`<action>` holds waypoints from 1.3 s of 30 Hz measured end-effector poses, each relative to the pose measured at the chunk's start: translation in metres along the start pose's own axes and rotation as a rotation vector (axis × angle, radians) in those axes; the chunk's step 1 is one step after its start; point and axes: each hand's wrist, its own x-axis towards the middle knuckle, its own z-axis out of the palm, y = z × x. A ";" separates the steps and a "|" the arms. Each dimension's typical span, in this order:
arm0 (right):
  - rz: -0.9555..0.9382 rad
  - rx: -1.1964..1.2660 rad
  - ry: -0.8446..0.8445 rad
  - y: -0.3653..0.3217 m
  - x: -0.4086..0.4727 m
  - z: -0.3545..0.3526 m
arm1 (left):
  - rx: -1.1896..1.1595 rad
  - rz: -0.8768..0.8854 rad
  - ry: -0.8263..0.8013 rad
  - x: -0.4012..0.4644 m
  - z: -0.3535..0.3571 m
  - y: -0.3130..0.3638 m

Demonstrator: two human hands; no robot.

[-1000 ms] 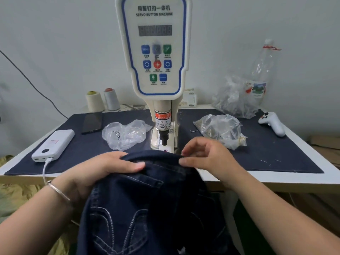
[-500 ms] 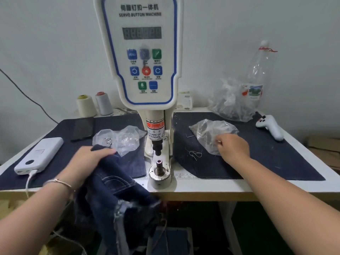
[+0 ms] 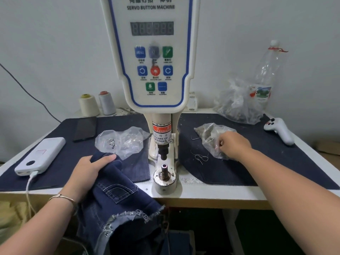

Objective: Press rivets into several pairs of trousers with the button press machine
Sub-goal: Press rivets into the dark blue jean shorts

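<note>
The left hand [image 3: 88,169] grips a fold of the dark blue denim trousers [image 3: 117,203], which drape over the white table's front edge [image 3: 211,196] just left of the cream button press machine [image 3: 156,70]. The right hand [image 3: 233,146] pinches the crumpled clear plastic bag [image 3: 209,134] right of the machine.

Button press machine [image 3: 152,52] head panel, 12 o'clock: "SERVO BUTTON MACHINE"; blue button [image 3: 140,52] "MENU". Red-white sticker [image 3: 161,134] on ram: "WARNING", "CARE OF", "FINGER". Tabletop ruler strip [image 3: 190,181], 3 o'clock of anvil: "18", "19".
</note>
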 end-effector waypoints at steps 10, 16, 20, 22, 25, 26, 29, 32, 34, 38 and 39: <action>0.054 -0.011 -0.004 0.001 0.007 0.005 | -0.024 0.025 0.021 0.004 0.000 -0.004; 0.044 -0.064 0.059 0.002 0.019 0.006 | -0.035 0.038 0.023 0.005 0.000 -0.007; 0.103 -0.115 -0.004 0.002 0.023 0.011 | -0.037 0.041 0.027 0.004 0.000 -0.008; 0.061 -0.137 0.056 0.007 0.020 0.013 | -0.035 0.042 0.029 0.005 0.000 -0.008; -0.001 -0.110 0.127 0.014 0.017 0.014 | -0.020 0.052 0.030 0.005 0.000 -0.007; -0.020 -0.095 0.160 0.015 0.015 0.015 | -0.019 0.055 0.032 0.005 0.000 -0.007; -0.104 -0.012 0.398 0.025 0.010 0.024 | -0.024 0.057 0.031 0.005 0.000 -0.008; -0.134 0.083 0.528 0.035 0.004 0.029 | -0.030 0.048 0.029 0.005 -0.001 -0.009; -0.140 0.137 0.565 0.040 0.001 0.033 | -0.034 0.048 0.031 0.005 -0.001 -0.008; -0.163 0.277 0.579 0.047 -0.008 0.036 | -0.036 0.050 0.027 0.004 0.001 -0.007; -0.176 0.330 0.602 0.048 -0.010 0.036 | -0.035 0.050 0.028 0.003 0.001 -0.007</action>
